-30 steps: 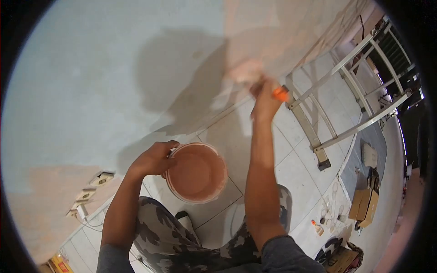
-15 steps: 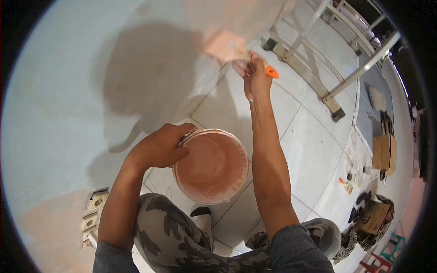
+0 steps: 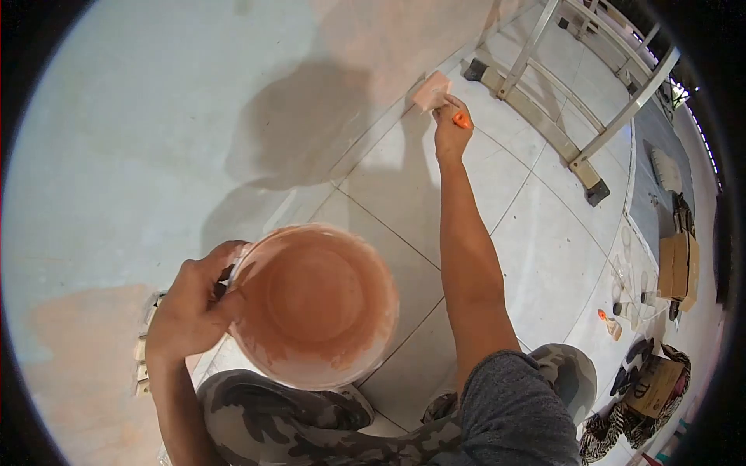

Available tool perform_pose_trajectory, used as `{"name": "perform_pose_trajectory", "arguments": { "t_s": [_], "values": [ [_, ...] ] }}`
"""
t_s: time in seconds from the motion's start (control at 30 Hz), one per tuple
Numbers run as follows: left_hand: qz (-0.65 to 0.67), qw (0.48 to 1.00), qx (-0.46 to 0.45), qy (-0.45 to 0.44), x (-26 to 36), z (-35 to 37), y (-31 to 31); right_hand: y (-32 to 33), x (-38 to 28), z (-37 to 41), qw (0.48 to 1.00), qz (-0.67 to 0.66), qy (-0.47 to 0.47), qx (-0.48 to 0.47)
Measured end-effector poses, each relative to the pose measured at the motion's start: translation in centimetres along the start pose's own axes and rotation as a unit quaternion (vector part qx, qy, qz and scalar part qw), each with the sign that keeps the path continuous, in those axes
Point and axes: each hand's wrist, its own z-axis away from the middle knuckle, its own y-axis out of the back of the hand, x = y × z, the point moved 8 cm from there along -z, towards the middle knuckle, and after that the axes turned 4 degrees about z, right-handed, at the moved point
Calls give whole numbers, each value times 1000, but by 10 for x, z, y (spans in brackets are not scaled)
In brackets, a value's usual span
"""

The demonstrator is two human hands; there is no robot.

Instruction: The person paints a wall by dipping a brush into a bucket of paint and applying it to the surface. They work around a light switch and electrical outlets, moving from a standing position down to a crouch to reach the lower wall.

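My left hand (image 3: 190, 307) is closed on the rim of a paint bucket (image 3: 315, 291), thumb inside and fingers outside. Salmon-pink paint coats the bucket's inside, and its open mouth faces me above my camouflage-trousered knees. Stretched far forward, my right hand (image 3: 452, 133) grips a wide paintbrush (image 3: 431, 92) whose orange handle end pokes out behind the fingers. The brush head, covered in pink, is at the foot of the wall (image 3: 179, 155), along the line where it meets the tiles. Pink patches show on the pale blue wall, and my shadow falls across it.
A metal ladder (image 3: 559, 116) with black feet stands on the white tiled floor (image 3: 536, 256) ahead right. Another brush (image 3: 611, 325) with an orange handle lies farther right, near cardboard boxes (image 3: 678, 268) and a striped cloth (image 3: 614, 427). Wall sockets (image 3: 142, 365) sit beside my left forearm.
My right hand has carried the brush forward and down from the wall face to its base. My left hand has brought the bucket left and closer to me; the view has shifted slightly.
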Motion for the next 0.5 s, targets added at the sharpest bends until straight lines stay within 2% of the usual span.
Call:
{"name": "perform_pose_trajectory", "arguments": {
  "t_s": [0.13,0.17,0.23,0.33,0.4,0.43,0.5],
  "values": [
    [26,1000,6,5,-17,-14,9,-19,-17,-11,990,90,105,-15],
    [20,999,9,25,-14,-16,10,-26,-15,-6,994,96,23,-48],
    [17,999,10,49,-10,-20,11,-38,-13,7,993,107,21,-54],
    [22,999,25,24,-1,-20,15,-55,-4,35,991,111,21,-69],
    [39,994,100,-34,10,-16,25,-56,3,59,996,67,10,-55],
    [40,996,84,-7,9,-15,26,-59,8,74,996,71,4,-56],
    [60,994,86,-19,3,-16,27,-65,7,104,996,72,-4,-47]
  ]
}}
